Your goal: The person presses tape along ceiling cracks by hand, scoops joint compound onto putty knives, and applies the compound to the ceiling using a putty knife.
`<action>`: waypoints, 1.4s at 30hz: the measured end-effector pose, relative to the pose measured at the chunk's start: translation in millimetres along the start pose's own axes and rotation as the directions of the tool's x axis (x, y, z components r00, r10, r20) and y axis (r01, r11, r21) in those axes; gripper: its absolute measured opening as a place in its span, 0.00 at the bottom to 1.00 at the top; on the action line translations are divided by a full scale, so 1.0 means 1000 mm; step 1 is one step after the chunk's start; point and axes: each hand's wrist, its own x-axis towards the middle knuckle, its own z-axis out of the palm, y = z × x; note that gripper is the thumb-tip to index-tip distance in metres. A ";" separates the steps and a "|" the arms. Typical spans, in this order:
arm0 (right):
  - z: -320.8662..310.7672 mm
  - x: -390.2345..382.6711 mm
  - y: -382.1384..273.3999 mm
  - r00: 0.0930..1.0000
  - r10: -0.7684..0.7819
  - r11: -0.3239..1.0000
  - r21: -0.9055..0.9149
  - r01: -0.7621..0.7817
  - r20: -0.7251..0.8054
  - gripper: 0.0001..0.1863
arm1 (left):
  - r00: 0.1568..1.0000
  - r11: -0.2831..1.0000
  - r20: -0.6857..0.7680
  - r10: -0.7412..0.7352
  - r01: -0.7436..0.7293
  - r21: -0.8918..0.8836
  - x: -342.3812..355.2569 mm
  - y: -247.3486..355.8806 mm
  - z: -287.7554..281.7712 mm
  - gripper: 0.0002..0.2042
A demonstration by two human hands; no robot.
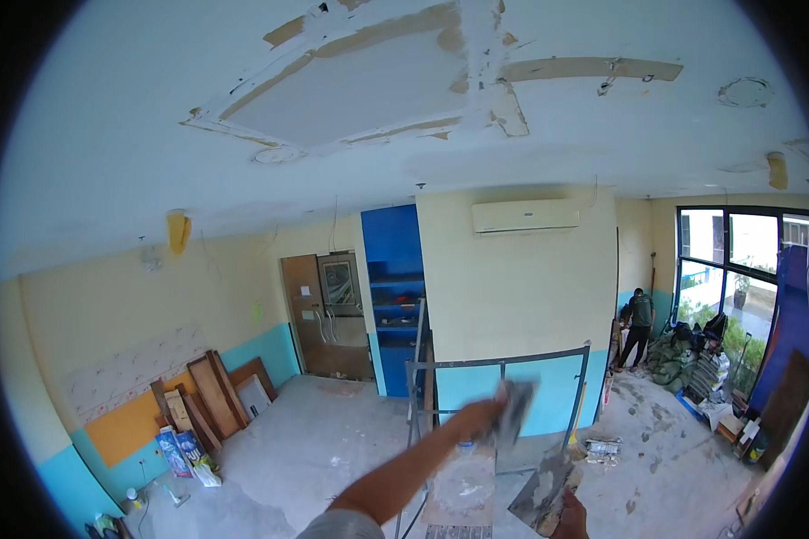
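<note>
Boards (pixel 214 391): leaning on the wall, well left of the hands.
Metal frame (pixel 499 382): just behind them.
Person (pixel 639 328): far right (by the window (pixel 726 269)).

The flat grey metal trowel blade (pixel 515 409) looks matt and plaster-crusted, the square grey hawk board (pixel 545 490) rough, possibly metal, the bare concrete floor (pixel 315 440) dusty.

2 blue-white bags (pixel 178 451) upright by left wall

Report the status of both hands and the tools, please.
Left hand raised, fingers shut on blurred grey flat-bladed trowel. Right hand at lower edge, holding plaster-smeared grey flat board. Grey metal frame beyond.
</note>
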 end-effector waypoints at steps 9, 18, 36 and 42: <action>-0.023 -0.005 0.035 0.980 0.147 0.988 -0.031 -0.152 -0.131 0.21 | 0.917 0.922 0.291 -0.275 0.165 0.351 -0.053 -0.155 0.041 0.35; -0.013 0.012 0.039 0.919 -0.126 0.889 -0.453 -0.062 -0.374 0.15 | 0.971 0.912 0.055 -0.231 0.196 0.359 -0.055 -0.239 -0.001 0.37; -0.043 0.029 0.024 0.781 -0.433 0.795 -0.599 0.097 -0.449 0.23 | 0.766 0.718 0.056 0.640 -0.622 0.311 -0.115 -0.153 0.075 0.18; -0.028 0.022 0.034 0.601 -0.517 0.784 -0.618 0.048 -0.610 0.24 | 0.839 0.803 0.067 0.540 -0.537 0.258 -0.123 -0.155 0.065 0.18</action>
